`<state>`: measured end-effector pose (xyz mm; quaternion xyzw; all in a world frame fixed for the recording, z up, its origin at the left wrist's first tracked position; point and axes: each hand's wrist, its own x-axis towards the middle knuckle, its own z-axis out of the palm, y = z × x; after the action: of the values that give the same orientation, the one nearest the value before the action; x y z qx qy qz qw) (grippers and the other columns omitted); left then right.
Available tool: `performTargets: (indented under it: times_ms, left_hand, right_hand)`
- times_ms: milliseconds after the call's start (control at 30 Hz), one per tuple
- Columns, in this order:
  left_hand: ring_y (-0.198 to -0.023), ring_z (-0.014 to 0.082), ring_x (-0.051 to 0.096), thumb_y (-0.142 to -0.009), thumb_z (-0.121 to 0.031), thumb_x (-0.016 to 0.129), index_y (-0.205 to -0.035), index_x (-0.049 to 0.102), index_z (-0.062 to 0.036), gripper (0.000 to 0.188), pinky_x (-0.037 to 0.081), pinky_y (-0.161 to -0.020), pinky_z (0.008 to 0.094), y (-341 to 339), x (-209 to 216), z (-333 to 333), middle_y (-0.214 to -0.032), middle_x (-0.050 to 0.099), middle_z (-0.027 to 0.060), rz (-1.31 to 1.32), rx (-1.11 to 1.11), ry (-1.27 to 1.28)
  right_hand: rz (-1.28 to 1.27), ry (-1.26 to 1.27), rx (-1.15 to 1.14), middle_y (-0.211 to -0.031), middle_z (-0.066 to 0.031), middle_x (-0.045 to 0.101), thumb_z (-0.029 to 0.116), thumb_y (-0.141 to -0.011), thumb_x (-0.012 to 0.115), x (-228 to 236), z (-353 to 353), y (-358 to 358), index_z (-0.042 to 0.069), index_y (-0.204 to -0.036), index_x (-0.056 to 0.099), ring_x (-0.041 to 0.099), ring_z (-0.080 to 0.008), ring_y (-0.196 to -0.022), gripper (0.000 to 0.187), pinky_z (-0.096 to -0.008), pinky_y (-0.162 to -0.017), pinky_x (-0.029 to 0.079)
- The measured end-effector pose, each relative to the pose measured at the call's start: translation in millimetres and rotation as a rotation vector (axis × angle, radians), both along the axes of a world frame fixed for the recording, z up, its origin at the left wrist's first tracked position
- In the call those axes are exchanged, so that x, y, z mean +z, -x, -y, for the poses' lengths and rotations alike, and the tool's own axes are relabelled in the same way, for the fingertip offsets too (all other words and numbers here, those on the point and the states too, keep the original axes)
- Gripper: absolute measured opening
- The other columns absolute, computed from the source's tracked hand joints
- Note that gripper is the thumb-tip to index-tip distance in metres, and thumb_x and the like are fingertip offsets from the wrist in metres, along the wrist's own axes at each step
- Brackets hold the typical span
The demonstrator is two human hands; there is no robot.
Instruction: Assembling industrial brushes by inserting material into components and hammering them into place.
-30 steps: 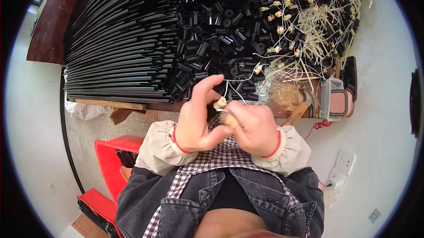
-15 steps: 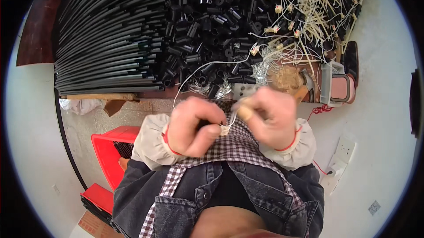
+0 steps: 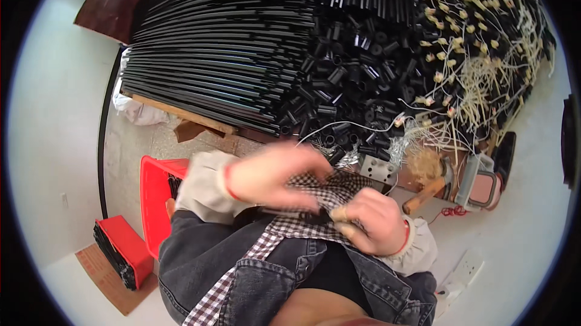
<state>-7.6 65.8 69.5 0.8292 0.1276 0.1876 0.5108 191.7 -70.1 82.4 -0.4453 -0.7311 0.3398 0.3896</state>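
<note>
My left hand is smeared by motion above my checked apron. Its thumb stands apart from the fingers, and nothing shows between them. A white wire runs from a small cream connector on the table toward the far side of this hand, where its end is hidden. Close by on the right, my right hand is closed in front of the apron, thumb and forefinger bent together. Whatever it pinches is hidden or too small to make out.
Black rods fill the table's left part. Short black tubes lie mid-table, and wired cream connectors pile up right. A hammer and a metal block with holes rest at the near edge. A red bin stands left.
My hands have moved apart from their shared hold on a small cream connector, which no longer shows. My right hand is lower. The view has swung left, and the table appears further right.
</note>
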Motion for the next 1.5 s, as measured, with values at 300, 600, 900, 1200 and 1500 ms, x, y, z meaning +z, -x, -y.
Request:
performTargets:
  times_ms: [300,600,900,1200,1500]
  left_hand:
    - [-0.079,0.0236,0.058,-0.068,0.003,0.062,-0.102,0.061,-0.0047,0.035,0.047,-0.075,0.0305,79.7,-26.3,-134.2,-0.094,0.06,0.0053,-0.223,0.474,-1.125]
    - [-0.064,0.0184,0.053,-0.072,-0.004,0.066,-0.105,0.061,-0.003,0.033,0.045,-0.059,0.0266,37.1,14.6,-87.6,-0.079,0.058,0.0049,0.072,0.281,-0.657]
    - [-0.043,0.0117,0.042,-0.072,-0.011,0.071,-0.106,0.063,-0.0037,0.035,0.035,-0.037,0.0241,12.1,37.1,-32.6,-0.065,0.051,-0.0002,-0.134,0.14,-0.905]
    - [-0.049,0.0166,0.049,-0.082,-0.012,0.064,-0.126,0.054,-0.0103,0.045,0.043,-0.044,0.0262,-9.8,1.0,20.5,-0.072,0.056,0.0021,-0.113,0.086,-0.303]
    - [-0.051,0.0209,0.049,-0.079,-0.013,0.067,-0.119,0.057,-0.0061,0.042,0.042,-0.047,0.0289,-23.7,-19.1,43.6,-0.075,0.057,0.0068,0.052,0.083,-0.252]
  right_hand:
    - [-0.505,0.285,-0.137,-0.086,-0.011,0.066,-0.002,-0.074,0.067,-1.9,20.1,-22.9,-0.002,-0.1,0.059,0.062,-0.016,-0.06,0.028,-0.0227,-0.053,0.051]
    - [-0.808,-0.263,-0.936,-0.06,0.0028,0.053,0.029,-0.092,0.056,5.0,46.8,-60.8,0.002,-0.117,0.047,0.045,-0.0024,-0.039,0.038,-0.0122,-0.034,0.032]
    - [-0.889,-0.287,-0.764,-0.064,-0.0041,0.056,0.027,-0.092,0.056,7.6,43.4,-76.1,-0.001,-0.108,0.044,0.051,-0.0055,-0.04,0.033,-0.0128,-0.031,0.038]
    - [-0.904,0.403,-0.411,-0.076,-0.0126,0.062,0.008,-0.087,0.059,-24.6,2.0,-51.4,-0.003,-0.104,0.052,0.059,-0.014,-0.052,0.021,-0.0206,-0.044,0.051]
    - [-0.272,0.275,-0.34,-0.068,-0.0062,0.062,-0.004,-0.066,0.068,-21.6,27.1,-37.4,-0.002,-0.094,0.064,0.053,-0.0133,-0.053,0.028,-0.0211,-0.051,0.042]
